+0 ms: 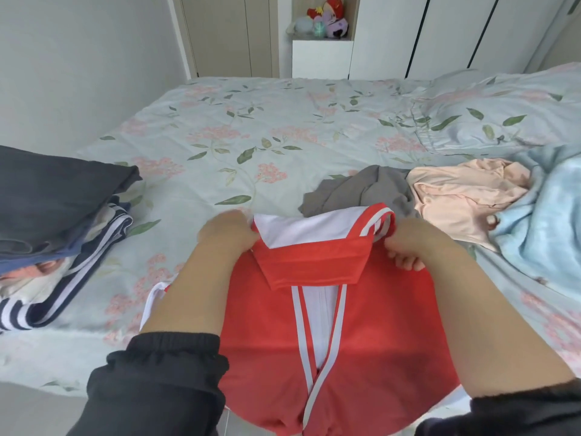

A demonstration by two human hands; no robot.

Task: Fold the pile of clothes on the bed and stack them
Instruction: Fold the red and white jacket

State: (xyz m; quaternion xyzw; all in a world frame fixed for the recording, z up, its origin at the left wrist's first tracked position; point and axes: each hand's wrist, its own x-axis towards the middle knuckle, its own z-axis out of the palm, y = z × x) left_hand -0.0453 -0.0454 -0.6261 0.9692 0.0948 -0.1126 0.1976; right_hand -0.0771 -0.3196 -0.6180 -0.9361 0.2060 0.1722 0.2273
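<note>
Pinching red jacket (267, 341), left hand (226, 237) is blurred, right hand (408, 247) sharper

A pale wall (78, 58) meets beige cupboards (226, 33) and white wardrobe doors (440, 33).

The person wears dark clothes with long sleeves. The black, soft cloth left sleeve (157, 382) ends in a stretchy cuff (176, 341) that is bunched into lots of little wrinkles (like the top of a sock). Behind the cuff the cloth is puffy, with big soft folds. The black cloth right sleeve (522, 413) shows only a bit at the bottom corner, and its edge looks a little fuzzy. Both sleeves stop far up the arms, so the lower arms are bare. The bare left hand (224, 236) looks blurry. The bare right hand (408, 247) is clearer to see.
</note>
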